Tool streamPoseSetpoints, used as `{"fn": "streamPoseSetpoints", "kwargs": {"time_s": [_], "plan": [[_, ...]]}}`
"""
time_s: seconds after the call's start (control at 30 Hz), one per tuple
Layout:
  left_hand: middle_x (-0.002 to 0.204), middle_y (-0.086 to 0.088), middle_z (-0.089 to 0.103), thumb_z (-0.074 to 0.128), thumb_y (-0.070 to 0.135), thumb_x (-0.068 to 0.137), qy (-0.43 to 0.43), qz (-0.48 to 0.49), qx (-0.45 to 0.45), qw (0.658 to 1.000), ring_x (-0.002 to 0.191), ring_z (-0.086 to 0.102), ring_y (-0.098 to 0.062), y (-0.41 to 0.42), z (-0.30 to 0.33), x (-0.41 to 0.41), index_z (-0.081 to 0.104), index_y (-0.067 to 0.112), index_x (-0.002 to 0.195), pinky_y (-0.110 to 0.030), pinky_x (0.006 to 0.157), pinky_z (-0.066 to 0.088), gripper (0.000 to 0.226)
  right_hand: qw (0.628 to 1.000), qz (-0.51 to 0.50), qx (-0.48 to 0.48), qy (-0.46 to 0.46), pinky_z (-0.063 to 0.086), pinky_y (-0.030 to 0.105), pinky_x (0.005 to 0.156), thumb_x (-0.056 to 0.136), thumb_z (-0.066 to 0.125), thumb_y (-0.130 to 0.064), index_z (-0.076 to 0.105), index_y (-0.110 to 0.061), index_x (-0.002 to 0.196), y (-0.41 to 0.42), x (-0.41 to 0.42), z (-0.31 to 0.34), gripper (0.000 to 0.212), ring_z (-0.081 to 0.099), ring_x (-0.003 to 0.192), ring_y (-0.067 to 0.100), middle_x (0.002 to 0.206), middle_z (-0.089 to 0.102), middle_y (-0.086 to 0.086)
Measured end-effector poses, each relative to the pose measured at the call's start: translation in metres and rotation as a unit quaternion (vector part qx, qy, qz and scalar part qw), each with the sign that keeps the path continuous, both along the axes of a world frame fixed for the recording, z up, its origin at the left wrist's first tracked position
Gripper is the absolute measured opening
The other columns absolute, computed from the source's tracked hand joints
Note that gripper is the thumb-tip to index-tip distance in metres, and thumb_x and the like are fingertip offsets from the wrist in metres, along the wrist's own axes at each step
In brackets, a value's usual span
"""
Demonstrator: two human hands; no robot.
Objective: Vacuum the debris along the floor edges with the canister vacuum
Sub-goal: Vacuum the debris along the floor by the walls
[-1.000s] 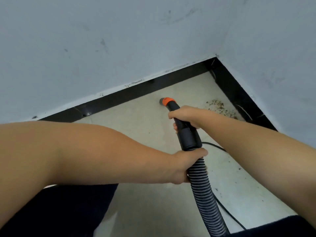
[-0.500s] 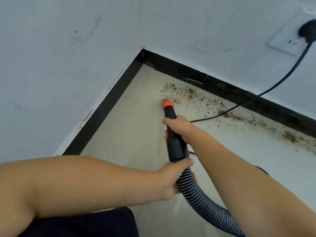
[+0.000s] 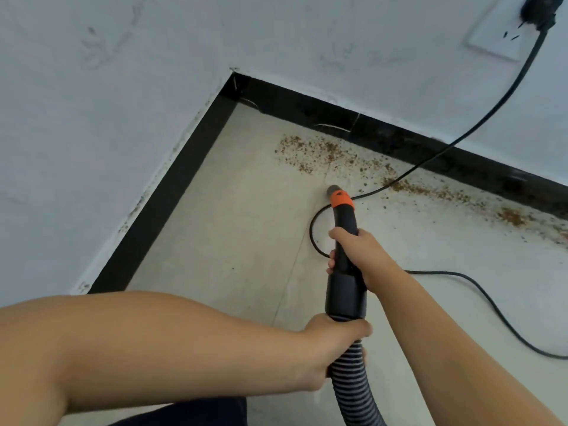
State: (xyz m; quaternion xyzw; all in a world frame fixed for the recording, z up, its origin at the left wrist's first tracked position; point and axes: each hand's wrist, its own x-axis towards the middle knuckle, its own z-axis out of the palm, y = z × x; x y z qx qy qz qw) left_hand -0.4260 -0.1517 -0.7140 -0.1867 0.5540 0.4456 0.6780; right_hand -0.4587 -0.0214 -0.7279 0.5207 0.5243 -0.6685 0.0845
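A person's right hand (image 3: 361,256) grips the black vacuum nozzle (image 3: 344,229); the left hand (image 3: 332,345) clasps the ribbed hose (image 3: 353,382). The orange-collared tip meets the floor (image 3: 233,226) beside brown debris (image 3: 310,152) lining the black baseboard (image 3: 384,133). A power cord (image 3: 491,109) crosses the open tile.

Soft, even light, faint shadows; slightly blurred (wide-angle bending at edges), no glare

Two pale, scuffed walls (image 3: 123,87) meet in a corner above a black baseboard (image 3: 172,192). A white wall socket (image 3: 495,41) sits high on the right wall. A dark trouser leg (image 3: 190,413) shows at the bottom edge.
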Motion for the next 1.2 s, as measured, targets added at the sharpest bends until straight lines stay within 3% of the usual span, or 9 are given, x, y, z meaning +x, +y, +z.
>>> {"fn": "streamPoseSetpoints", "kwargs": {"time_s": [0.2, 0.3, 0.43, 0.6, 0.8, 1.07, 1.2], "plan": [[0.065, -0.004, 0.062, 0.067, 0.016, 0.085, 0.022, 0.000, 0.027, 0.999, 0.055, 0.060, -0.016, 0.010, 0.003, -0.006, 0.056, 0.012, 0.089, -0.024, 0.055, 0.051, 0.013, 0.999, -0.021, 0.026, 0.003, 0.052, 0.034, 0.050, 0.090, 0.058, -0.013, 0.047, -0.008, 0.097, 0.012, -0.005, 0.006, 0.014, 0.053, 0.044, 0.024, 0.062, 0.054, 0.013], [0.067, -0.005, 0.062, 0.068, 0.016, 0.085, 0.045, 0.027, 0.017, 0.998, 0.057, 0.060, -0.017, 0.006, 0.001, -0.016, 0.056, 0.010, 0.090, -0.027, 0.059, 0.052, 0.014, 1.000, 0.000, 0.025, 0.009, 0.051, 0.035, 0.053, 0.090, 0.057, -0.012, 0.046, -0.008, 0.095, 0.004, -0.025, 0.005, 0.013, 0.052, 0.046, 0.025, 0.063, 0.052, 0.014], [0.065, -0.006, 0.062, 0.067, 0.017, 0.086, 0.068, 0.081, -0.001, 0.994, 0.055, 0.060, -0.019, -0.011, -0.001, -0.035, 0.057, 0.008, 0.090, -0.028, 0.058, 0.053, 0.014, 0.998, 0.060, 0.003, 0.029, 0.048, 0.028, 0.044, 0.089, 0.058, -0.010, 0.044, -0.008, 0.090, -0.023, -0.065, 0.003, 0.014, 0.049, 0.043, 0.023, 0.063, 0.049, 0.013], [0.061, -0.006, 0.061, 0.065, 0.013, 0.086, 0.101, 0.125, -0.020, 0.987, 0.055, 0.059, -0.020, -0.028, -0.001, -0.060, 0.057, 0.007, 0.086, -0.030, 0.060, 0.052, 0.010, 0.994, 0.100, -0.004, 0.045, 0.049, 0.026, 0.044, 0.089, 0.057, -0.011, 0.045, -0.007, 0.095, -0.045, -0.099, 0.000, 0.014, 0.051, 0.045, 0.022, 0.065, 0.051, 0.012], [0.056, -0.005, 0.059, 0.064, 0.014, 0.086, 0.117, 0.086, -0.005, 0.989, 0.048, 0.057, -0.019, -0.018, -0.001, -0.057, 0.055, 0.007, 0.087, -0.027, 0.056, 0.051, 0.012, 0.998, 0.049, -0.006, 0.037, 0.050, 0.030, 0.049, 0.089, 0.058, -0.013, 0.045, -0.007, 0.099, -0.025, -0.086, -0.001, 0.017, 0.052, 0.044, 0.022, 0.063, 0.052, 0.012], [0.069, -0.005, 0.061, 0.066, 0.016, 0.085, 0.096, 0.001, 0.018, 0.995, 0.058, 0.059, -0.017, 0.004, 0.001, -0.037, 0.057, 0.009, 0.094, -0.025, 0.059, 0.052, 0.015, 0.998, -0.064, 0.015, 0.012, 0.054, 0.036, 0.056, 0.087, 0.060, -0.014, 0.048, -0.007, 0.095, 0.012, -0.038, -0.008, 0.016, 0.053, 0.044, 0.024, 0.058, 0.054, 0.012], [0.068, -0.006, 0.060, 0.065, 0.015, 0.086, 0.090, 0.027, 0.018, 0.995, 0.054, 0.058, -0.018, 0.004, 0.001, -0.041, 0.056, 0.007, 0.094, -0.024, 0.054, 0.052, 0.015, 0.999, -0.039, 0.033, 0.015, 0.053, 0.038, 0.059, 0.087, 0.059, -0.013, 0.046, -0.007, 0.092, 0.009, -0.050, -0.009, 0.015, 0.053, 0.043, 0.024, 0.052, 0.054, 0.011]]}}
